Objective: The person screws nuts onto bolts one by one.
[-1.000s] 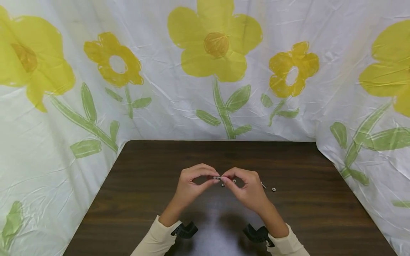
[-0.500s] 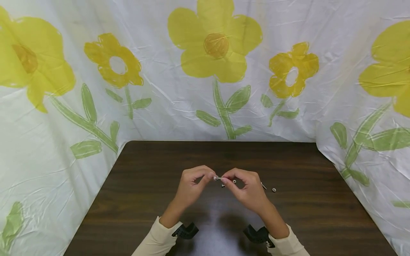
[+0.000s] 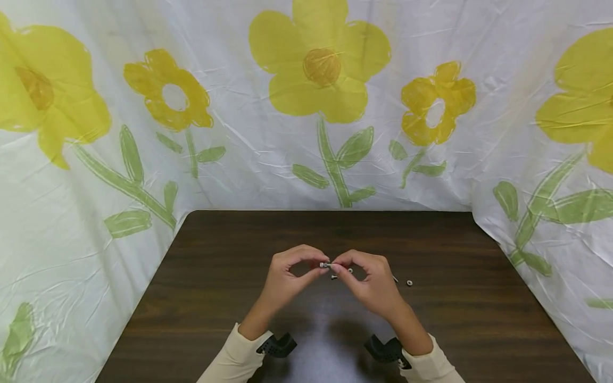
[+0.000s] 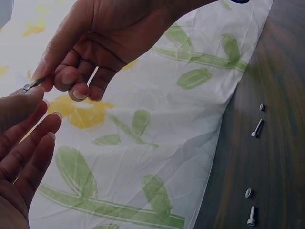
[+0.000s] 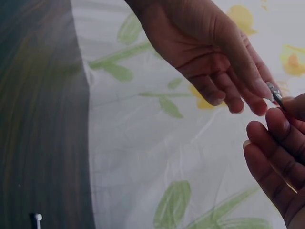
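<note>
Between my hands is a small silver bolt [image 3: 324, 265], held level, with what looks like a nut on it. My left hand [image 3: 287, 276] pinches its left end between thumb and index finger. The bolt's right end is in the thumb-and-finger pinch of my right hand [image 3: 375, 279]. Up close in the right wrist view, a shiny bolt [image 5: 274, 90] lies between the fingertips of both hands, its thin shank partly hidden. The left wrist view has the bolt [image 4: 28, 87] at far left, mostly covered by fingers.
Loose hardware lies on the dark wooden table [image 3: 230, 250]: a short bolt [image 3: 333, 277] and a nut [image 3: 350, 271] below my hands, another nut [image 3: 409, 283] and a partly hidden bolt [image 3: 395, 279] to the right. A white flowered cloth [image 3: 258, 159] hangs around the table.
My left thumb and index finger closed together at the bolt's left end half a second ago, then spread around it again. My right hand keeps its pinch, almost unmoved.
</note>
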The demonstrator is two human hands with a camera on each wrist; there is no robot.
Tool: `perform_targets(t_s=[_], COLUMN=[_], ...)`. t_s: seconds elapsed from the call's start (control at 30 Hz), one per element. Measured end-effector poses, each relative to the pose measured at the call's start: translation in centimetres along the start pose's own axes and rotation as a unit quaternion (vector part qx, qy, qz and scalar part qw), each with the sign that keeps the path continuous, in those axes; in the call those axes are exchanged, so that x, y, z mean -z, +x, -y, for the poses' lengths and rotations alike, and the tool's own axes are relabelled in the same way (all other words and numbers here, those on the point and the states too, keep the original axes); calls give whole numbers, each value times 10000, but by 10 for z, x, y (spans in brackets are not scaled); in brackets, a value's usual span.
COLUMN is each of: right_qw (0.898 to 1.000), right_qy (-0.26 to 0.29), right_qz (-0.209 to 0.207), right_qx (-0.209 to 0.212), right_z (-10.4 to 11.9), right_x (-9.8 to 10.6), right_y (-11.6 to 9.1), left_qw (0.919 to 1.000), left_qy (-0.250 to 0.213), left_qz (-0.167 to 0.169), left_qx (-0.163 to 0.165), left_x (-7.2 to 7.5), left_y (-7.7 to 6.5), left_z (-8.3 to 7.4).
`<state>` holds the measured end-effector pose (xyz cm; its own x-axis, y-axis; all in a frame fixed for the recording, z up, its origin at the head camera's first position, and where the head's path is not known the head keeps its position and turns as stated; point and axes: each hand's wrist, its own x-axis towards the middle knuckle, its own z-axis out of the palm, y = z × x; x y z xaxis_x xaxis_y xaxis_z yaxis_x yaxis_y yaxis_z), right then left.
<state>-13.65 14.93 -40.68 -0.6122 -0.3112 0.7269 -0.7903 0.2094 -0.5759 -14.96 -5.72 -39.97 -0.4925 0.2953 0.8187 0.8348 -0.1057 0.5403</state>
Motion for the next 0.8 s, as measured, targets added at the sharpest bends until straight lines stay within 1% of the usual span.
perform_targets(t_s=[0.2,0.37,0.43,0.53,0.67,0.73,0.8], right_qw=[10000,10000,9999,9999,10000,10000,10000], right_qy=[39,2,-12,-6,-13,-16,-2], right_qz=[31,26,17,0,-26,-27,-23], right_qx=[61,68,98,132,69,41,38], right_z=[0,1,0,0,0,1,0], right_x=[-1,-1,-1,-2,-2,-2,-2], right_y=[0,0,0,1,1,0,0], left_qw=[10000,9998,9996,9992,9984,9984,9989], left_qy=[24,217,274,254,125,99,74], left_qz=[13,-52,-72,-87,-73,-67,-86], left_qx=[15,14,93,311,545,554,447], left_x=[-1,0,0,1,3,4,4], left_y=[-1,-8,-11,-13,-15,-15,-12], left_z=[1,14,19,22,23,21,16])
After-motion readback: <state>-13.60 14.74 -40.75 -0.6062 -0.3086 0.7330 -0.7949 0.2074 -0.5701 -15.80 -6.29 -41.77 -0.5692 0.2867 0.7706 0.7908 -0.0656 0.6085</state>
